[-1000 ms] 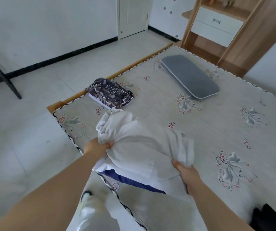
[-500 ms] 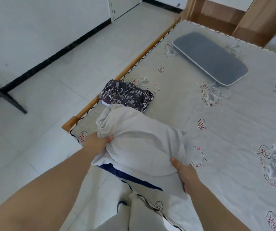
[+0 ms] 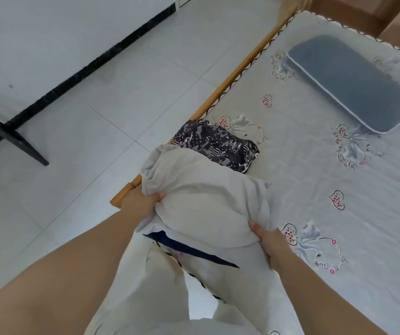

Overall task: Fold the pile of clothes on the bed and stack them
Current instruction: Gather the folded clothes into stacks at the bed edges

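The white garment (image 3: pixel 206 204), bunched above the bed's (image 3: pixel 339 238) corner, is gripped at either side by the left hand (image 3: pixel 143 201) and right hand (image 3: pixel 270 240), and is best set squarely on the patterned folded garment (image 3: pixel 218 146) just beyond the fingertips.

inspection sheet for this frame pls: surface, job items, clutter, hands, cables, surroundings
Surface: bed with a pale printed sheet.
Job's things: white garment, bunched, navy trim below; folded patterned garment behind it near the bed's edge.
Clutter: grey pillow at the far end.
Hands: left hand and right hand each grip the white garment.
Cables: nothing seen.
Surroundings: tiled floor, black table leg, wooden furniture.
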